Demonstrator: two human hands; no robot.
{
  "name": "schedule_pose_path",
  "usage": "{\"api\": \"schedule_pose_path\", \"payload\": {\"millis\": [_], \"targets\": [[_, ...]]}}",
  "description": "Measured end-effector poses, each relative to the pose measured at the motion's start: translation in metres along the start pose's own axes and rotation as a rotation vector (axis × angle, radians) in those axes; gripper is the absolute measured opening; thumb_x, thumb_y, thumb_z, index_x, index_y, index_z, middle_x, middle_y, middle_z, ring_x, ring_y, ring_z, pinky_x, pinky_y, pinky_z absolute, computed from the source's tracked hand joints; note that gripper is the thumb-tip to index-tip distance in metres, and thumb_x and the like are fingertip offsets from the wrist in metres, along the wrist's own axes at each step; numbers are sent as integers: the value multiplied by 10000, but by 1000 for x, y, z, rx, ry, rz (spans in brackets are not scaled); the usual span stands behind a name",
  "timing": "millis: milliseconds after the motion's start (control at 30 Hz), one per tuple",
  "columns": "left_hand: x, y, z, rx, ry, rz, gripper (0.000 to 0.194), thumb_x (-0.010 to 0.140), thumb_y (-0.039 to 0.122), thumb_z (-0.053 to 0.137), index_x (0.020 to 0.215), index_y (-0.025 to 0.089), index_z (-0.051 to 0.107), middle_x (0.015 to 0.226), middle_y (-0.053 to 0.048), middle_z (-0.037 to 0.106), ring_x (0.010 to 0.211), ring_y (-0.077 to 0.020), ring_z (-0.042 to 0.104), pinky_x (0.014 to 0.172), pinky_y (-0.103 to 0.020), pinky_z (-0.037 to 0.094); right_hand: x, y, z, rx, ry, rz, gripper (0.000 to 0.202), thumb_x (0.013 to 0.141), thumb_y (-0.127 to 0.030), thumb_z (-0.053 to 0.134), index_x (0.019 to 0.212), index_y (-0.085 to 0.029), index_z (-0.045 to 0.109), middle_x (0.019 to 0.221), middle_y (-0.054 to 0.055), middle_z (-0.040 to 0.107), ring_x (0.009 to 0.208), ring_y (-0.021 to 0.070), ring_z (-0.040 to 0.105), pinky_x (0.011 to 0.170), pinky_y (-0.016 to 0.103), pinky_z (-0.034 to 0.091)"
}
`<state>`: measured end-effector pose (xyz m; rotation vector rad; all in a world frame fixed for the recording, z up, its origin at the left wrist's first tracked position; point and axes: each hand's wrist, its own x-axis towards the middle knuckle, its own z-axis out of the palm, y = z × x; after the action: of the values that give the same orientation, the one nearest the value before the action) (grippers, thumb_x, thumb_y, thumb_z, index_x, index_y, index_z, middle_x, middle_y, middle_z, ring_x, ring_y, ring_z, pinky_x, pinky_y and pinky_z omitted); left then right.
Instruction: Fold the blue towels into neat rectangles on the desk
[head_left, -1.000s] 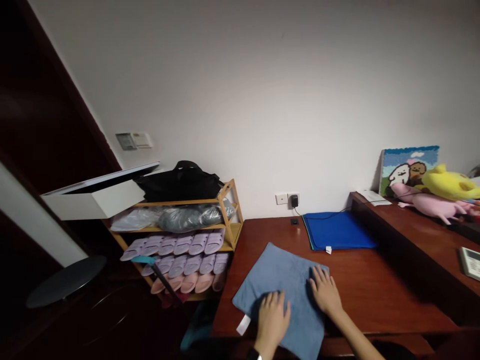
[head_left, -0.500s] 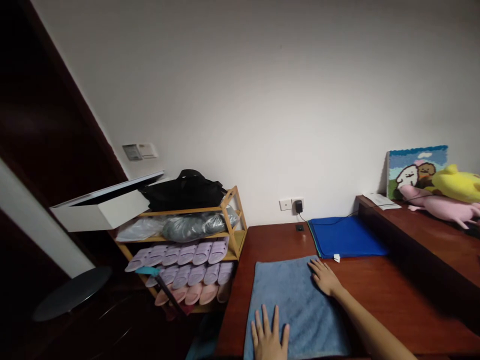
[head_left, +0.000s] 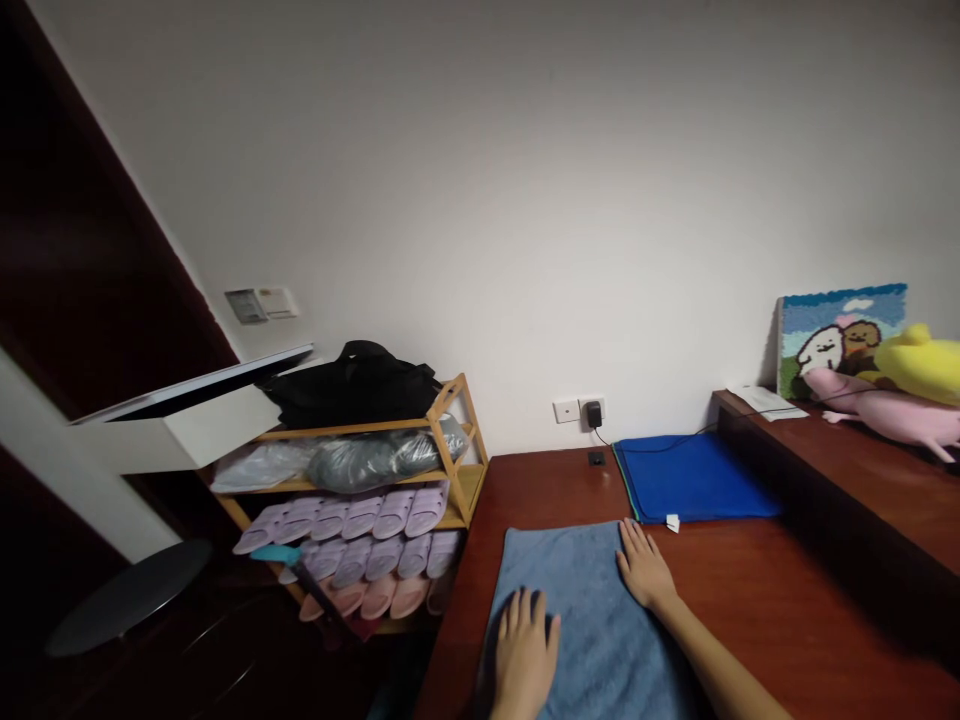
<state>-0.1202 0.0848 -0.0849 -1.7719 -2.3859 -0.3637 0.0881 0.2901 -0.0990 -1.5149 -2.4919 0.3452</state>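
A grey-blue towel [head_left: 581, 590] lies spread on the reddish-brown wooden table [head_left: 750, 600], its near edge running out of the picture. My left hand [head_left: 525, 640] is on the towel's left side, palm down, fingers stretched forward and slightly apart. Near the far right corner, my right hand [head_left: 643, 565] lies flat along the towel's right edge, its fingertips reaching the corner. Behind the towel rests a folded bright blue cloth [head_left: 694, 480] with a small white tag at its front edge; neither hand touches it.
Left of the table stands a wooden shoe rack [head_left: 469, 480] with slippers [head_left: 360, 515], wrapped bundles and a black bag [head_left: 352, 385]. A black plug adapter [head_left: 594, 412] trails a cable over the blue cloth. On the raised right shelf sit plush toys [head_left: 892, 405] and a dog picture [head_left: 840, 335].
My left hand has moved forward on the towel, its fingers now closer together. My right hand has stayed by the far right corner, shifting slightly. The view has turned a little.
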Motion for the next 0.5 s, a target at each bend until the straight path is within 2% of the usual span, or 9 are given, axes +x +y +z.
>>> {"api": "schedule_pose_path", "payload": {"millis": [67,133,200,267,300,367,500], "targets": [[40,21,-6,-48,70,114,528,1053,439,308,1467,247,573,1538,-102,551,1449,-324,455,1199,-550,360,1,1,2,16,-20,-1,705,1009,-452,200,1623,-108,245,1701,73,206,1582,203,128,1279,404,104],[80,46,-4,-101,65,227,528,1061,433,301,1517,263,506,1591,-86,488,1486,-302,403,1221,-542,324,1,2,4,18,-29,1,723,1013,-485,183,1621,-100,245,1701,77,201,1584,209,119,1281,411,96],[111,67,5,-136,0,318,536,1061,472,313,1548,298,456,1640,-68,414,1520,-296,342,1242,-548,275,1,2,5,10,-26,-4,738,1011,-512,177,1620,-100,246,1701,72,199,1584,211,117,1282,414,93],[129,75,19,-151,-91,351,554,1053,536,319,1558,338,430,1665,-50,366,1538,-300,305,1250,-549,245,1,3,6,0,-28,-7,748,1008,-526,180,1621,-101,242,1701,66,195,1584,211,122,1283,412,93],[133,72,26,-153,-129,344,570,1045,570,320,1563,352,417,1671,-46,354,1542,-303,293,1250,-545,243,2,3,7,-3,-28,-6,752,1007,-530,181,1621,-101,238,1701,63,192,1584,211,123,1284,412,92],[134,52,35,-146,-171,300,607,1030,621,322,1575,362,389,1677,-46,337,1550,-302,273,1248,-533,244,2,4,8,0,-24,-2,758,1006,-538,178,1623,-101,231,1701,59,189,1583,211,126,1284,413,93],[129,-27,33,-85,-174,163,631,1032,611,316,1588,318,371,1674,-67,334,1556,-284,259,1253,-525,223,3,6,11,14,-19,6,761,1004,-543,187,1624,-104,238,1699,62,201,1583,206,128,1286,409,89]]}}
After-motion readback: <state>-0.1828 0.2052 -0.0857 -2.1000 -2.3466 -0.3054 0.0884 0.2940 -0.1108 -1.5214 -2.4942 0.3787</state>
